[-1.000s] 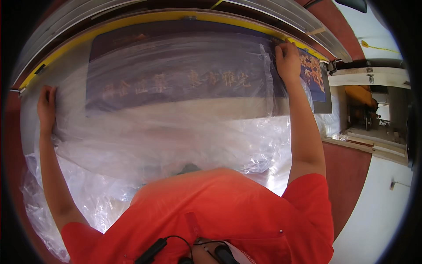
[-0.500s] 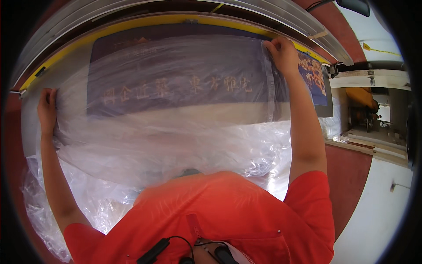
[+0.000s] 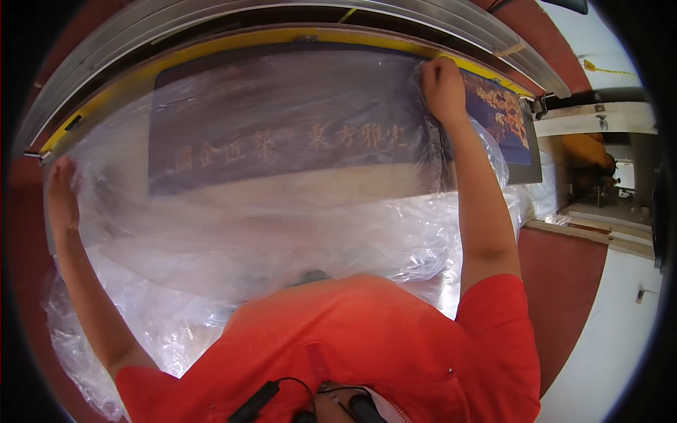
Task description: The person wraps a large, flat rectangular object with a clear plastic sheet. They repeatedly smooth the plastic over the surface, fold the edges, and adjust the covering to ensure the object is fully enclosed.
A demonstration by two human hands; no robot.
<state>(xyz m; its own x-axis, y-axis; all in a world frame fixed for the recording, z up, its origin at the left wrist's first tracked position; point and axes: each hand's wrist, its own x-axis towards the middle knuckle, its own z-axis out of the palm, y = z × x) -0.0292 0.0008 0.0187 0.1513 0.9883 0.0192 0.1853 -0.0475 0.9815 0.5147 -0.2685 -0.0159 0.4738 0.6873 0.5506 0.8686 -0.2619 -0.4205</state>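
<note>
The clear plastic sheet (image 3: 282, 233) lay over the dark sign board (image 3: 282, 134), which stood under the yellow frame edge (image 3: 233, 41). The right hand (image 3: 443, 88) had moved left along the board's top and pinched the sheet's edge there, so more of the board's right end was uncovered. The left hand (image 3: 62, 194) still pressed the sheet left of the board, fingers closed on it.

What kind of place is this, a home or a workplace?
Probably a workshop or packing area. A large dark printed panel lies under clear plastic film, beside a yellow-edged metal rail and a red floor.
</note>
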